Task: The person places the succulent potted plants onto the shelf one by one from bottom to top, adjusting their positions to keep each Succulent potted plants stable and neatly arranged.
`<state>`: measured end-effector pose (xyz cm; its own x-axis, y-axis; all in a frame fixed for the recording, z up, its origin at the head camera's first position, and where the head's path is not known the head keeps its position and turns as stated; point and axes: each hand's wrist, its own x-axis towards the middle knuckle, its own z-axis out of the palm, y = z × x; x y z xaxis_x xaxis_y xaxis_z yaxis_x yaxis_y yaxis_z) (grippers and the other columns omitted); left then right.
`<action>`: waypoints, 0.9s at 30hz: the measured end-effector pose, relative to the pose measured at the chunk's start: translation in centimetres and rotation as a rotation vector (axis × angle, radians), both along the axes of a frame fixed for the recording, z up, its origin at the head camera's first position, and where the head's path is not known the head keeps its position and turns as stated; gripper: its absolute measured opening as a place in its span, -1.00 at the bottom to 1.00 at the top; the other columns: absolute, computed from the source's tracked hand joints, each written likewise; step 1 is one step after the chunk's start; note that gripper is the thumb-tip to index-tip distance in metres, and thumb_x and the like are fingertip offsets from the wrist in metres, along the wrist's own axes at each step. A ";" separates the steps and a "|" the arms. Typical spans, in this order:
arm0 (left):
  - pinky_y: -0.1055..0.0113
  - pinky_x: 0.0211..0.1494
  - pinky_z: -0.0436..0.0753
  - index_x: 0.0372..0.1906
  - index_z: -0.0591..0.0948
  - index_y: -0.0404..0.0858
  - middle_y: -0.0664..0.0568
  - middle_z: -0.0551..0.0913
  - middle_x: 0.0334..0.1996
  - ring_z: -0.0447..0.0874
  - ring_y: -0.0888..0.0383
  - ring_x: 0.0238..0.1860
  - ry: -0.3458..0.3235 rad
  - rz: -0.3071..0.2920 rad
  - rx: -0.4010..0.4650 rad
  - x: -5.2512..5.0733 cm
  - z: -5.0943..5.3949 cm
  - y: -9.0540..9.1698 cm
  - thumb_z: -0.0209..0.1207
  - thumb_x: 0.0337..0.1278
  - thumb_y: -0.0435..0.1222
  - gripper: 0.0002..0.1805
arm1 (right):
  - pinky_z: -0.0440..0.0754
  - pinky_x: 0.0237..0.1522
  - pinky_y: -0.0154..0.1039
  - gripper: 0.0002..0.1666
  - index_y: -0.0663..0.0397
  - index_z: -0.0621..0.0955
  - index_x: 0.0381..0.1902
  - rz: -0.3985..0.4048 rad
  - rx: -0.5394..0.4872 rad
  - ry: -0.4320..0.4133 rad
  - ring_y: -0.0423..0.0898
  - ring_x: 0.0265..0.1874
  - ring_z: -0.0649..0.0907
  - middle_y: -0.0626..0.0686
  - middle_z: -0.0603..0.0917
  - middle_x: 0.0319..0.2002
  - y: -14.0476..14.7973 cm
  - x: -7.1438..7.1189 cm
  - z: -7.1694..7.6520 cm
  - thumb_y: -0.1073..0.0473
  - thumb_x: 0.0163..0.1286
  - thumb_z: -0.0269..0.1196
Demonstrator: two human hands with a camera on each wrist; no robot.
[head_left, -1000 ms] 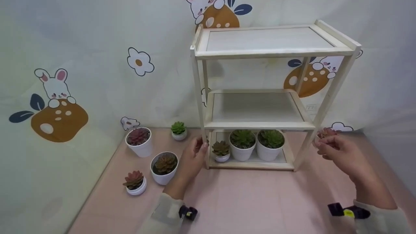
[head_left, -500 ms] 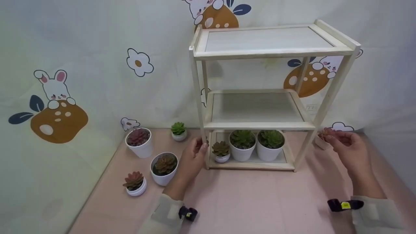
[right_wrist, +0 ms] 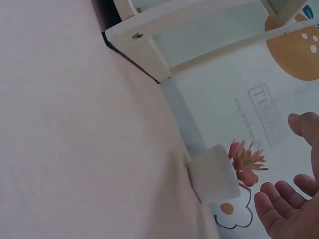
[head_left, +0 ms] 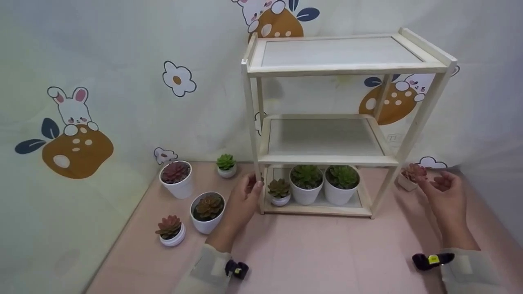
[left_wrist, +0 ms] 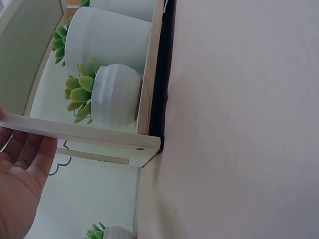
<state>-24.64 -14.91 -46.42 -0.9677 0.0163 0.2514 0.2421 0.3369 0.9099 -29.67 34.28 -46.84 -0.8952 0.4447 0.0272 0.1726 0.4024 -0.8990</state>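
A wooden three-tier shelf [head_left: 327, 159] stands on the pink surface. My left hand [head_left: 243, 202] grips its left front post low down; in the left wrist view several fingers [left_wrist: 30, 149] pass behind the post. To the right of the shelf, a red succulent in a small pale pot [right_wrist: 214, 174] stands upright near the wall. My right hand [head_left: 447, 200] is beside it, fingers loosely bent and apart from the plant. On the bottom tier are a small brownish-green succulent [head_left: 279, 192] and two larger green succulents in white pots [head_left: 306, 183] [head_left: 342, 183].
Left of the shelf stand a dark red succulent [head_left: 176, 177], a brown succulent [head_left: 207, 210], a reddish succulent in a small white pot [head_left: 170, 230] and a small green succulent [head_left: 226, 165]. A patterned cloth wall [head_left: 122, 61] rises behind.
My right hand has set the red succulent down right of the shelf, let go and drawn slightly away. The left hand stays at the post. The head view has shifted slightly.
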 end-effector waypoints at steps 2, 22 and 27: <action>-0.05 0.46 0.55 0.39 0.44 -0.29 -0.13 0.61 0.19 0.58 -0.02 0.31 0.011 -0.004 -0.006 0.0 0.0 0.0 0.02 0.63 -0.09 -0.52 | 0.57 0.08 -0.52 0.11 0.16 0.03 0.65 0.015 0.011 -0.021 -0.02 0.29 0.48 0.10 0.40 0.35 0.2 -0.1 -0.4 -0.20 0.44 0.32; -0.04 0.51 0.51 0.41 0.45 -0.23 -0.09 0.61 0.25 0.55 -0.01 0.37 -0.029 0.017 -0.027 0.1 0.1 0.1 0.02 0.63 -0.10 -0.54 | 0.29 0.57 0.23 0.31 0.14 -0.17 0.68 0.118 -0.022 -0.133 0.32 0.59 0.16 0.32 0.05 0.64 1.1 -1.5 -3.2 -0.39 0.40 0.27; -0.07 0.53 0.46 0.41 0.44 -0.20 -0.10 0.59 0.29 0.52 -0.02 0.40 -0.027 0.008 -0.025 0.2 0.1 0.1 0.00 0.64 -0.08 -0.55 | 0.36 0.54 0.20 0.27 0.14 -0.10 0.68 0.148 -0.005 -0.122 0.32 0.57 0.20 0.34 0.08 0.63 1.4 -2.2 -3.4 -0.35 0.40 0.30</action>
<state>-24.47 -14.80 -46.32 -0.9742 0.0145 0.2251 0.2150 0.3617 0.9071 -31.90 35.73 -50.28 -0.9473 0.3082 -0.0877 0.2202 0.4271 -0.8770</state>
